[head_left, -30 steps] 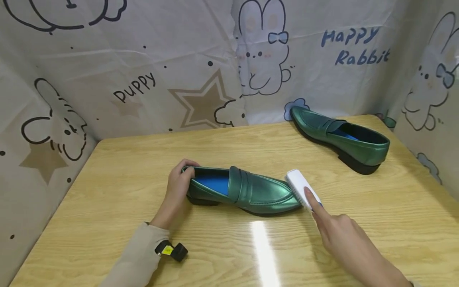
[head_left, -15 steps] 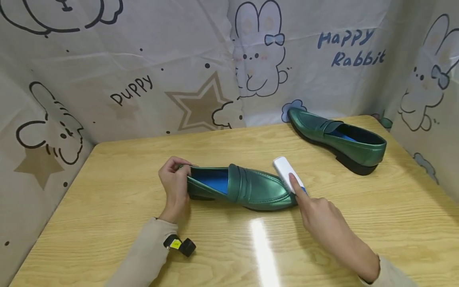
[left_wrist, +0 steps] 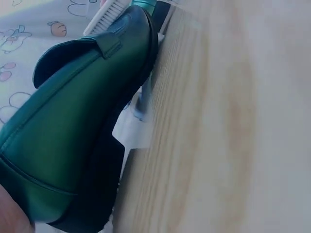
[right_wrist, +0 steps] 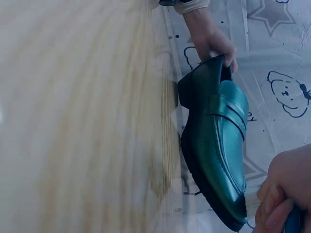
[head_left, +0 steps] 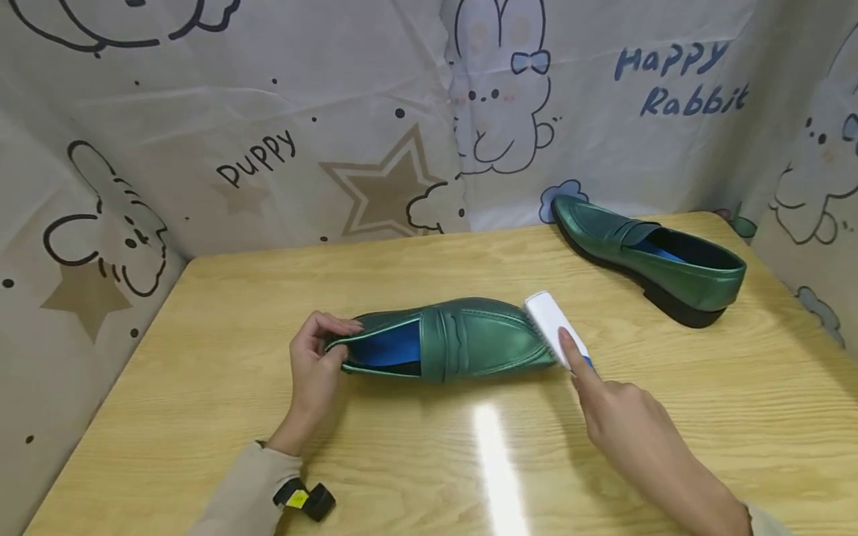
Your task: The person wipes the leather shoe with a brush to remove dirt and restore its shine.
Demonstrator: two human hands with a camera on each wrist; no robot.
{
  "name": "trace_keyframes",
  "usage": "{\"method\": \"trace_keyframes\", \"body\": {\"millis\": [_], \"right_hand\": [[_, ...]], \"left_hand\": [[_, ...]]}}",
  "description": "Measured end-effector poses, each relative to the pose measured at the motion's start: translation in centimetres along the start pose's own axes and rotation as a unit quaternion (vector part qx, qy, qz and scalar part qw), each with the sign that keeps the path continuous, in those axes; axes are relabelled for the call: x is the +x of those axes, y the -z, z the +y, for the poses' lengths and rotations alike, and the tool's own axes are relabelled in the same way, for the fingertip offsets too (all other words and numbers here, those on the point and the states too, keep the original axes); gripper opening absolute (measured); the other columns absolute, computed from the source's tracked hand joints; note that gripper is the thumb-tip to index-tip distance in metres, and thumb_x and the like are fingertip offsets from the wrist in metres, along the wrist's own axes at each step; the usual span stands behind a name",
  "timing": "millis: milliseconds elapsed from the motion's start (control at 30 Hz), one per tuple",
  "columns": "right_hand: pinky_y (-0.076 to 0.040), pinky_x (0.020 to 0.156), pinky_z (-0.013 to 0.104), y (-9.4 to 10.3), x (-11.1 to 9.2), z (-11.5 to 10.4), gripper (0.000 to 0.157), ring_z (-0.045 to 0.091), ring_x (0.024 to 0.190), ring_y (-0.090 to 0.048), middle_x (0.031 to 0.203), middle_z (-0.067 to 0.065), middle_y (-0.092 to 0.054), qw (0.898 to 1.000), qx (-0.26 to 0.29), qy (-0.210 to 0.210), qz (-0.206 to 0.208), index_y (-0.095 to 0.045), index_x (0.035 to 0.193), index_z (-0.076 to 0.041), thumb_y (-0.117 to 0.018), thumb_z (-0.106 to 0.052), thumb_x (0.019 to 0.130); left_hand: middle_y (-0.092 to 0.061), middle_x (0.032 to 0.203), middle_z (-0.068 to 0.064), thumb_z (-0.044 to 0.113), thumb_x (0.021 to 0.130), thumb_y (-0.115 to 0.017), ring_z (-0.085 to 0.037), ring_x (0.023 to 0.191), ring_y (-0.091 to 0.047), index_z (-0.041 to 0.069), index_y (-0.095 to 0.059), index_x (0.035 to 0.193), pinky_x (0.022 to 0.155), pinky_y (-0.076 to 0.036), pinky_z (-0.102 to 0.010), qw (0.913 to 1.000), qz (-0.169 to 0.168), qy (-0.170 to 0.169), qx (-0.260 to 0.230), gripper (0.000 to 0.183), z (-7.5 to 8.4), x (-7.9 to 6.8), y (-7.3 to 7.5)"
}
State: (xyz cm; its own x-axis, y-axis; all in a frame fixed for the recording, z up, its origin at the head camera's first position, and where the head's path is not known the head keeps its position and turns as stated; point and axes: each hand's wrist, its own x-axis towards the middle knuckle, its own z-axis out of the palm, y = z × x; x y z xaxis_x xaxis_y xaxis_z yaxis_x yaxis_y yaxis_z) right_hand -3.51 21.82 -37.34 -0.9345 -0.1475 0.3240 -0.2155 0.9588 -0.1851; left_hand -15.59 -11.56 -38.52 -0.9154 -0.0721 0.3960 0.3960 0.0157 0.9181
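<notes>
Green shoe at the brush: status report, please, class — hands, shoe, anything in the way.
Left hand grips near shoe by heel, tilted. Right hand holds white brush against toe. Second shoe sits apart, far right; nothing blocking.

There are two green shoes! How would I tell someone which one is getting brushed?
Start at the wooden table in front of the cartoon rabbit curtain. The brushed loafer lies mid-table, nearest the person, left hand gripping its heel and right hand holding a white brush at its toe. The other loafer sits untouched at the back right.
</notes>
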Motion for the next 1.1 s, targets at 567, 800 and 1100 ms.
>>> {"method": "trace_keyframes", "body": {"millis": [567,800,1100], "right_hand": [[-0.036,0.042,0.024,0.6,-2.8,-1.1,0.064,0.002,0.047,-0.037,0.057,-0.002,-0.054,0.999,0.015,0.025,0.044,-0.022,0.153,-0.014,-0.052,-0.008,0.096],[-0.030,0.038,0.023,1.0,-0.4,-1.7,0.077,0.004,0.043,-0.038,0.054,0.001,-0.053,0.999,0.007,0.036,0.038,-0.019,0.153,-0.013,-0.060,-0.001,0.089],[-0.024,0.036,0.018,1.4,2.1,-2.5,0.071,0.003,0.038,-0.031,0.050,0.001,-0.049,0.998,0.016,0.051,0.041,-0.028,0.150,-0.009,-0.061,0.001,0.088]], "left_hand": [[-0.050,0.097,-0.021,-0.003,0.081,-0.048,-0.024,0.069,-0.050,-0.005,-0.030,0.120,0.058,-0.041,-0.033,0.8826,-0.154,0.184,0.405,0.044,2.8,-3.5,2.2],[-0.062,0.099,-0.030,-0.002,0.081,-0.047,-0.025,0.071,-0.058,-0.015,-0.044,0.119,0.056,-0.045,-0.032,0.8556,-0.206,0.174,0.442,0.040,2.8,-3.7,2.5],[-0.060,0.104,-0.036,-0.005,0.077,-0.046,-0.029,0.077,-0.060,-0.015,-0.039,0.125,0.058,-0.048,-0.034,0.8471,-0.204,0.174,0.459,0.049,2.8,-3.7,2.3]]}}
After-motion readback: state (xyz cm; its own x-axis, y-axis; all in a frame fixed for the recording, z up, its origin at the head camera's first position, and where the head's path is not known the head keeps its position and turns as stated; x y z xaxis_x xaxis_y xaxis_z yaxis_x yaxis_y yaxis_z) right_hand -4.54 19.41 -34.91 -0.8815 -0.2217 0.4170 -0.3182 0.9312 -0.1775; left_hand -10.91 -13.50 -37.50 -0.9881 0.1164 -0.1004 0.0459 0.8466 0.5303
